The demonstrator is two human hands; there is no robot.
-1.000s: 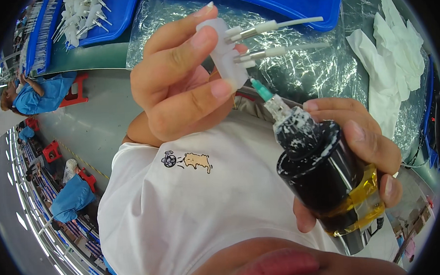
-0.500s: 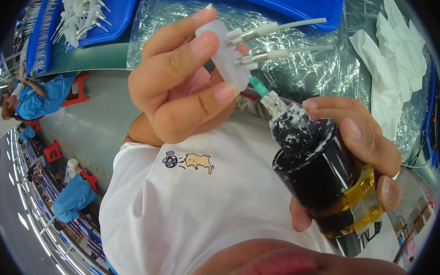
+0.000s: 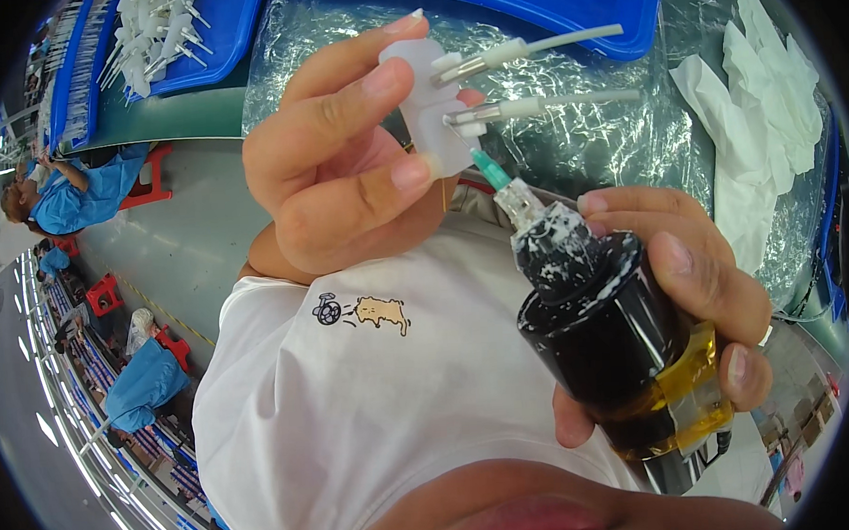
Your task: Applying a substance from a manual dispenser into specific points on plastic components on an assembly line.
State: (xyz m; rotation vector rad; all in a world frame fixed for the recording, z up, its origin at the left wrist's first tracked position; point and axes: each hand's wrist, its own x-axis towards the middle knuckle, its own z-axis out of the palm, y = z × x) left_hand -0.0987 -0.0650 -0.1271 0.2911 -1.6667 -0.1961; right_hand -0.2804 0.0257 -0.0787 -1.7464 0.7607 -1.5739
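My left hand pinches a flat white plastic piece between thumb and fingers. Two metal-collared stems with thin white tubes stick out of it to the right. My right hand is wrapped around a black cylindrical dispenser, banded with yellow tape and smeared with white paste at its nose. Its clear hub ends in a green needle tip, pointing up and left. The thin needle reaches the base of the lower stem; whether it touches is hard to tell.
A blue tray with a pile of similar white pieces stands at the far left, another blue tray at the far middle. Crumpled white tissues lie on clear plastic film at right. People in blue smocks sit farther left.
The dispenser in my right hand has shifted slightly left. My left hand has turned the white piece a little, and the needle now lies at the lower stem's base.
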